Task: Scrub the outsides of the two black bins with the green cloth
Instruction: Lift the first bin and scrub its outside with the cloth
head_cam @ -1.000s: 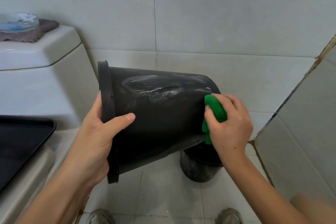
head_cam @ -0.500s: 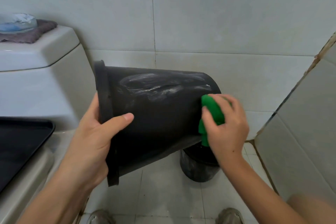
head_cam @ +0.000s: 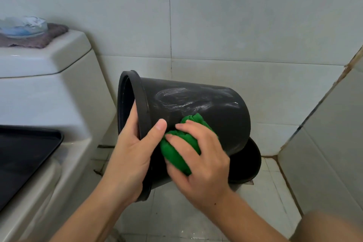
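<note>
- Black bin (head_cam: 216, 116) tipped on its side in the air, open mouth toward the toilet tank (head_cam: 49, 92), base toward the tiled wall; white soapy smears across its upper flank.
- Left hand (head_cam: 131, 155) clamped over the rim, thumb on the outside, fingers inside.
- Right hand (head_cam: 202, 159) closed around the bunched green cloth (head_cam: 176, 149), pressed against the bin's side just beside the left thumb.
- Second black bin (head_cam: 249, 165) on the floor, below the held bin's base, mostly hidden.
</note>
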`<state>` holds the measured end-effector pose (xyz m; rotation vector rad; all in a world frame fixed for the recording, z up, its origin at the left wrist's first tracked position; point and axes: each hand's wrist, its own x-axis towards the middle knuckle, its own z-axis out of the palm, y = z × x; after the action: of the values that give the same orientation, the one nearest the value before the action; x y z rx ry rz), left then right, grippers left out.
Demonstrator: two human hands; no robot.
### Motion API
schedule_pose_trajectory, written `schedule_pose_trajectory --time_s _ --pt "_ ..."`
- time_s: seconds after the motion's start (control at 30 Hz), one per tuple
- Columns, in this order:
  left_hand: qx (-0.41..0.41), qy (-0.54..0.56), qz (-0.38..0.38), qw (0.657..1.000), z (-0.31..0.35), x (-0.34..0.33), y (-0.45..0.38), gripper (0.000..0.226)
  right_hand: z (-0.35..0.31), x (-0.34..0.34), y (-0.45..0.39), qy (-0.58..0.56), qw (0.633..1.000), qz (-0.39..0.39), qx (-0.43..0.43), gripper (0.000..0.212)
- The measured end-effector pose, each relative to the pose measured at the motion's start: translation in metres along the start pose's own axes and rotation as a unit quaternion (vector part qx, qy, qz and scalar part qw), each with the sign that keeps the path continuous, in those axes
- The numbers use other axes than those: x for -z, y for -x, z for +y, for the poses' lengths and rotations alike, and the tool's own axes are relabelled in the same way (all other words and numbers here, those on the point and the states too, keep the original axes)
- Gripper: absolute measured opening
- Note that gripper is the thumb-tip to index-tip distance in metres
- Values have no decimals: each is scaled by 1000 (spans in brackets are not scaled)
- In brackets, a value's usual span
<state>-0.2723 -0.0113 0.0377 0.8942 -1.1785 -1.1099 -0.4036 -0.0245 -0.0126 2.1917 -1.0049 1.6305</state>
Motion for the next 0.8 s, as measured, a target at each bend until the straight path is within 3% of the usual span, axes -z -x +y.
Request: schedule_pose_trajectory --time_s 0.2,0.43,0.5,0.63,0.8 --pt "-28 -61 -26 997 -4 1 6 61 24 4 -20 6 988 -2 -151 28" --pt "-21 -78 -19 997 -12 1 10 64 5 -3 -17 -49 998 -30 -26 23" --pt "-23 -74 -19 997 -12 1 10 59 13 -2 -13 -31 999 -27 -31 22" --pt "-25 -55 -1 998 -7 9 10 59 42 1 0 25 983 -14 -182 28" --pt "-46 -67 -4 997 3 25 10 58 80 9 -1 35 929 12 -368 25"
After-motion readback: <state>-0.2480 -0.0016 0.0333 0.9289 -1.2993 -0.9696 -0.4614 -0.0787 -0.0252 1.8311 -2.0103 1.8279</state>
